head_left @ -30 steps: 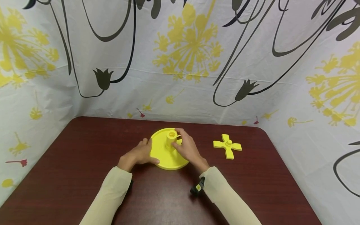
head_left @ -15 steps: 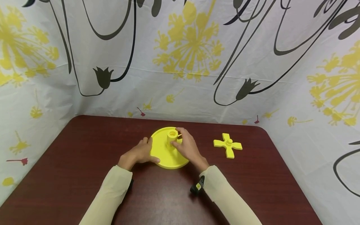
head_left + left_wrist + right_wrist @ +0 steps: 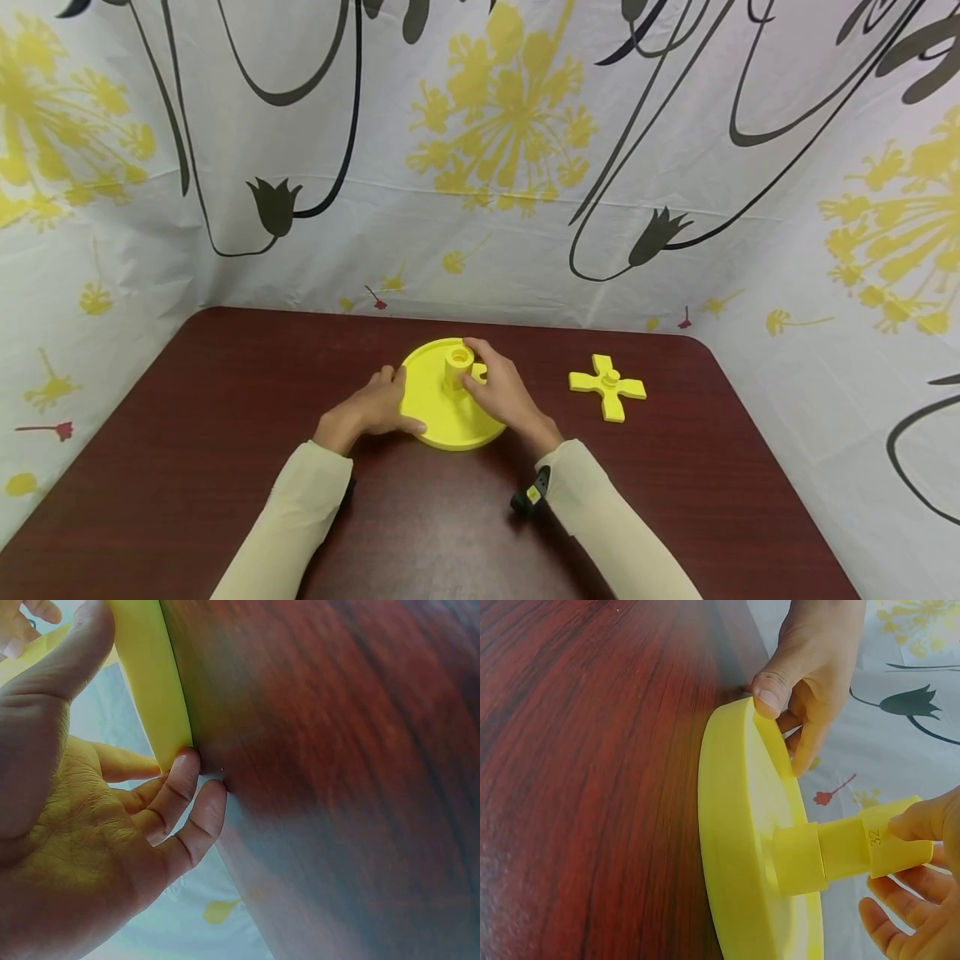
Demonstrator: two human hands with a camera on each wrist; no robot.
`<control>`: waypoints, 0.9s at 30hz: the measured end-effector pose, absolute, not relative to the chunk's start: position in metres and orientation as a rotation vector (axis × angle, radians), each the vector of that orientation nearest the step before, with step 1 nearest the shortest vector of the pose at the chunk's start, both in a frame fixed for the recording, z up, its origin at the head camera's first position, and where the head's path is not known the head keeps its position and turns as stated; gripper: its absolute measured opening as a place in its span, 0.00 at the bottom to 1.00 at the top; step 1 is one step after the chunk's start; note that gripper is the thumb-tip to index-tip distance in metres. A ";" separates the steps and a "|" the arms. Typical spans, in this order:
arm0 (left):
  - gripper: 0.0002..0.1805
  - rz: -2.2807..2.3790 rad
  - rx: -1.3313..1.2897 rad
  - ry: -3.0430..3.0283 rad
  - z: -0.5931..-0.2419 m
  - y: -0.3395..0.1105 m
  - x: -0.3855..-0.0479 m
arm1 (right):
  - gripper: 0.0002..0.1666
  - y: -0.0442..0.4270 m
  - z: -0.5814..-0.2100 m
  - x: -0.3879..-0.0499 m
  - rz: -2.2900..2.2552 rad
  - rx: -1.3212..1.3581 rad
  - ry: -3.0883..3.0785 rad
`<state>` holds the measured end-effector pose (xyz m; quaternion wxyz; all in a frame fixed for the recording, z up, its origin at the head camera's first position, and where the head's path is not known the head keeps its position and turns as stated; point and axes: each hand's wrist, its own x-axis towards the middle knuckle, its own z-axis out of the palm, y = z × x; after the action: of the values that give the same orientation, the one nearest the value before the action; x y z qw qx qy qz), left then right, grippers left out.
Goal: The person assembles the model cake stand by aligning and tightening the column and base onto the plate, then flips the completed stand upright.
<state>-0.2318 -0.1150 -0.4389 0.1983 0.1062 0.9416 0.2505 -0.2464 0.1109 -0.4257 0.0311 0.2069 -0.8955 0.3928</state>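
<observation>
A round yellow disc with a raised rim (image 3: 442, 429) lies on the dark red table. My left hand (image 3: 367, 406) grips its left edge, thumb over the rim and fingers along the outer side, as the left wrist view also shows on the disc's side (image 3: 154, 675). From the disc's middle rises a yellow post (image 3: 844, 851), thicker at its foot. On top of it sits a yellow sleeve marked "32" (image 3: 889, 851), which my right hand (image 3: 506, 392) holds between thumb and fingers. The sleeve's open end shows in the head view; its far side is partly hidden by fingers.
A flat yellow cross-shaped piece with a central knob (image 3: 609, 388) lies on the table to the right of the disc. White patterned cloth (image 3: 480, 275) hangs behind and at both sides of the table (image 3: 225, 467).
My right hand has turned slightly around the sleeve, its fingertips and wrist shifting a little. My left hand stays on the rim, and the disc and cross piece keep their places.
</observation>
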 end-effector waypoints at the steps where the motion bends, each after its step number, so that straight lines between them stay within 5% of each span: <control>1: 0.62 0.701 0.297 2.634 -0.439 -0.115 -0.232 | 0.35 0.111 -0.426 -0.247 1.202 0.634 -2.762; 27: 0.62 0.694 0.314 2.638 -0.439 -0.115 -0.232 | 0.35 0.111 -0.427 -0.249 1.188 0.620 -2.739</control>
<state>-0.2320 -0.1151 -0.4386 0.1965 0.1120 0.9420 0.2478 -0.2489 0.1109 -0.4267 0.0463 0.2030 -0.8973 0.3893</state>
